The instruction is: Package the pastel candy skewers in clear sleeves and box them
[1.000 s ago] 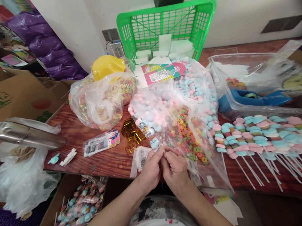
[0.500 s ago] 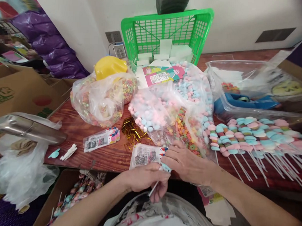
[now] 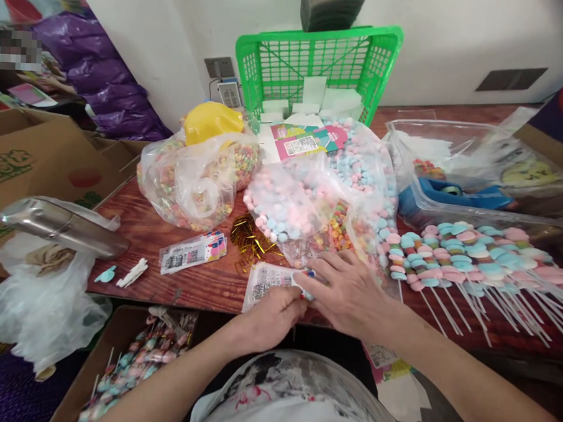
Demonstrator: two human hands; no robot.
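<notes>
Both hands meet at the near edge of the table over a clear printed plastic bag (image 3: 265, 281). My left hand (image 3: 273, 317) is closed in a pinch on a candy skewer, of which only a bit of light blue candy (image 3: 307, 295) shows; its stick is hidden. My right hand (image 3: 345, 296) bends over the right end of the bag, thumb and fingers closed on it, fingertips partly hidden. More printed bags (image 3: 193, 254) lie to the left, beside gold twist ties (image 3: 252, 239). Finished marshmallow skewers (image 3: 470, 253) with white sticks are heaped at the right.
Behind the hands lie bags of pink and blue marshmallows (image 3: 282, 205) and ring candies (image 3: 189, 188). A green basket (image 3: 319, 35) stands at the wall. At right is a clear bin (image 3: 431, 208) with a tape dispenser. A steel flask (image 3: 66, 226) and a box of skewers (image 3: 113, 328) are left.
My left hand has turned and moved slightly up and left, so the white stick no longer shows. The right hand has shifted over the bag. The whole view has moved a little.
</notes>
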